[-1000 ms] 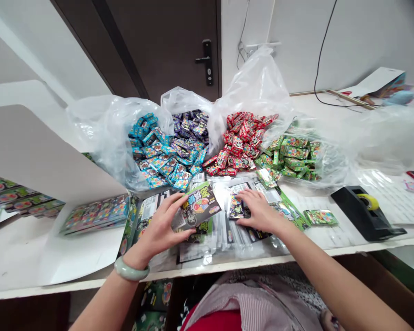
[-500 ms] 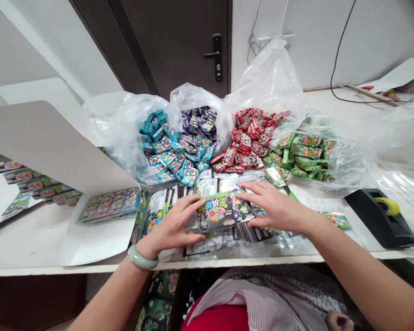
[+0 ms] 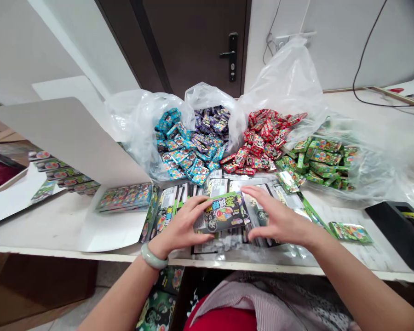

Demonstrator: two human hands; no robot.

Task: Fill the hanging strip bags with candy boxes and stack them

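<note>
A flat dark printed box [image 3: 226, 215] with a green top edge and a colourful round picture lies level between my hands. My left hand [image 3: 184, 225], a pale green bangle at its wrist, grips the box's left end, thumb along the near side and fingers on the far side. Around the right end curves my right hand [image 3: 279, 218], fingertips at the far corner and thumb close to the near corner; it is slightly blurred. Beneath the box, dark and white printed sleeves [image 3: 169, 207] and clear plastic [image 3: 224, 246] are spread on the table.
Behind stand plastic bags spilling small blue packets [image 3: 181, 158], purple packets [image 3: 210, 124], red packets [image 3: 262, 142] and green packets [image 3: 326, 158]. An open white carton [image 3: 106, 230] holding packets is at left. A black tape dispenser [image 3: 396, 232] and a green pack [image 3: 351, 232] lie right.
The view has shifted left, so the scene sits further right. My left hand still holds the box; my right hand has drawn back slightly toward its right end.
</note>
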